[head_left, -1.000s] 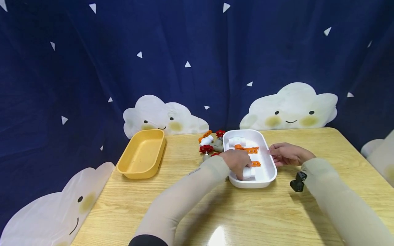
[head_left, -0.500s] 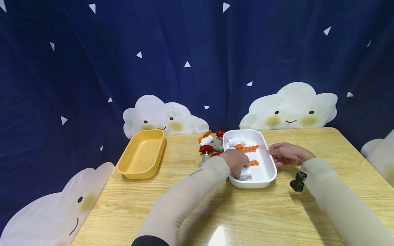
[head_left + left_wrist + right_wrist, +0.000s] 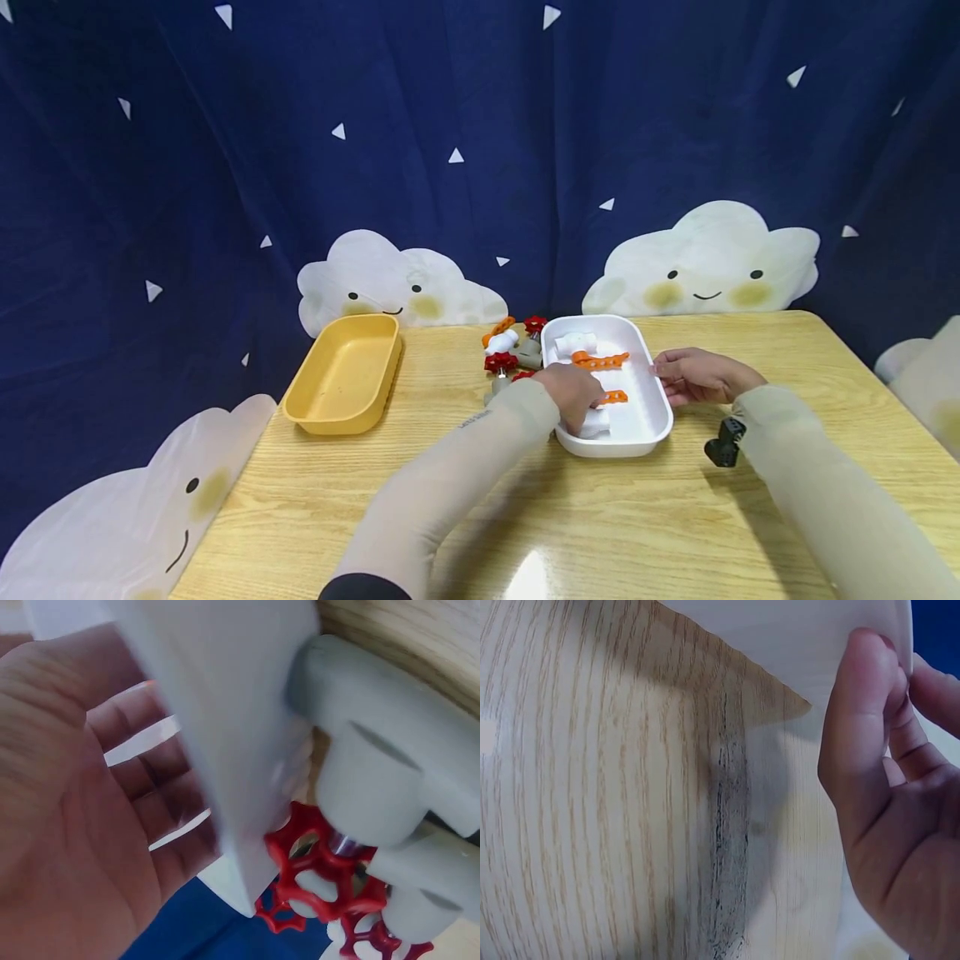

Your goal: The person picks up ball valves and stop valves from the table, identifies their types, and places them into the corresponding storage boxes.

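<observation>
In the white tray point(image 3: 643, 412) lie two orange-handled valves point(image 3: 577, 343). The right hand point(image 3: 697, 377) pinches its wall; whether the left hand point(image 3: 572, 395) grips the nearer valve point(image 3: 597, 423), I cannot tell.

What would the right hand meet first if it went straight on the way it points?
The white rounded-rectangular plastic tray: the thumb of the right hand is against its wall, leaving no gap. Past that wall, perhaps the orange perforated plastic handle inside, though depth is unclear.

I'm looking into a curtained indoor spot, apparently a staged set: a blue curtain point(image 3: 420, 100) with smiling clouds point(image 3: 708, 254) is hanging behind a wood-grain worktop point(image 3: 637, 525).
</observation>
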A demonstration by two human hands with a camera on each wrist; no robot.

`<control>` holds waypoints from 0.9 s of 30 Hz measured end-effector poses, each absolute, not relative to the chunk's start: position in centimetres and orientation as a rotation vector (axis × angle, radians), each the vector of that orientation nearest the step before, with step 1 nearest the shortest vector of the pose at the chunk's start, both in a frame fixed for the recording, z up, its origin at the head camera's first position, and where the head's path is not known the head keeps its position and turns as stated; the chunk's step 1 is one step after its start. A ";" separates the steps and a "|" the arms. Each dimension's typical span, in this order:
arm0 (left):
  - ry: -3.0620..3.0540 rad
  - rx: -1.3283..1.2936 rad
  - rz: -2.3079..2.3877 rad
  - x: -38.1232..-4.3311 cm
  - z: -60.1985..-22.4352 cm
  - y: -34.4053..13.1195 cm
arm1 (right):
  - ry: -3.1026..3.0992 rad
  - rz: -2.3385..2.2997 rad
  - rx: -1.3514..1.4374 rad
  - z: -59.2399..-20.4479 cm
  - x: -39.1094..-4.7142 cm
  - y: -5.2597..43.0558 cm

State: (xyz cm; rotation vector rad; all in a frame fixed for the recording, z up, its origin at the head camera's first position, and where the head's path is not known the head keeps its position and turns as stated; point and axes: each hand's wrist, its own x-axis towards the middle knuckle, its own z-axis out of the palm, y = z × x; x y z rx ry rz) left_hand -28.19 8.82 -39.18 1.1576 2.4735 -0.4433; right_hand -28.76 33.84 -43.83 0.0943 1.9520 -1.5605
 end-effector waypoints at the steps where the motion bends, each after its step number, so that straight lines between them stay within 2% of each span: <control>1: 2.480 1.150 -0.418 -28.3 -39.0 8.7 | 1.955 -1.556 0.090 -43.8 -28.8 33.8; 13: 2.604 1.094 -0.126 -29.6 -36.4 6.9 | 1.969 -1.544 0.118 -43.7 -28.6 33.6; 27: 2.687 1.048 0.130 -31.8 -35.3 1.4 | 1.974 -1.558 0.097 -43.8 -28.4 33.6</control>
